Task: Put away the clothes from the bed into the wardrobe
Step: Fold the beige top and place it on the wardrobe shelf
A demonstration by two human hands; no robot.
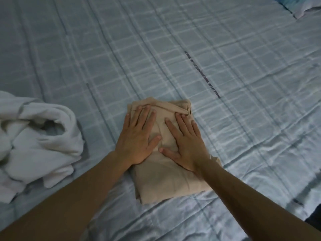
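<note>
A folded beige garment (161, 181) lies on the bed (225, 66), near its front edge. My left hand (137, 136) rests flat on the garment's left half with its fingers spread. My right hand (185, 143) presses flat on the right half, its fingers apart too. Neither hand grips anything. A crumpled white garment (40, 146) lies unfolded on the bed at the left, apart from both hands. The wardrobe is out of view.
The bed is covered by a pale blue checked sheet with a line of dark printed text (203, 75) running across it. A pillow corner (302, 6) shows at the top right. A dark gap (314, 218) marks the bed's edge at the lower right.
</note>
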